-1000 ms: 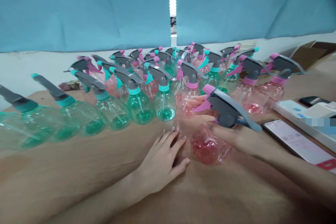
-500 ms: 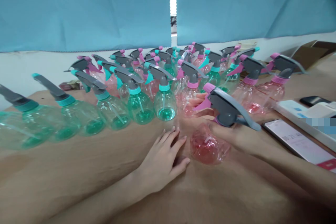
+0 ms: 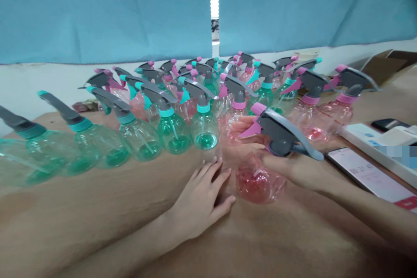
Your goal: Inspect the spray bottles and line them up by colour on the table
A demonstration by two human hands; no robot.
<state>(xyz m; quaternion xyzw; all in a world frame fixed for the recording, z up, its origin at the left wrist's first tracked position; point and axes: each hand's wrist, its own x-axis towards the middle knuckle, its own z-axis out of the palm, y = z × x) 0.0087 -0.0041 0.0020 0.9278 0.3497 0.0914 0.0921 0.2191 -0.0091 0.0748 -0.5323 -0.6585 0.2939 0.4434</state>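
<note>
Pink trigger-spray bottle point(image 3: 258, 184): three o'clock from left hand point(image 3: 201, 196), fingers loosely spread; long axis toward one o'clock. Right hand point(image 3: 259, 140) nearer, behind spray head point(image 3: 276, 134); grip unclear.

1 transparent pink spray bottle point(image 3: 256, 182), gray-headed, stands on the brown tabletop point(image 3: 97, 200), pink nozzle point(image 3: 258, 109) facing left.

A brown bench point(image 3: 81, 213) is carrying round-bodied, translucent plastic spray bottles point(image 3: 174, 134), green and pink, most standing close together; a flat, black-edged rectangular phone point(image 3: 361, 171) is lying toward the right.
</note>
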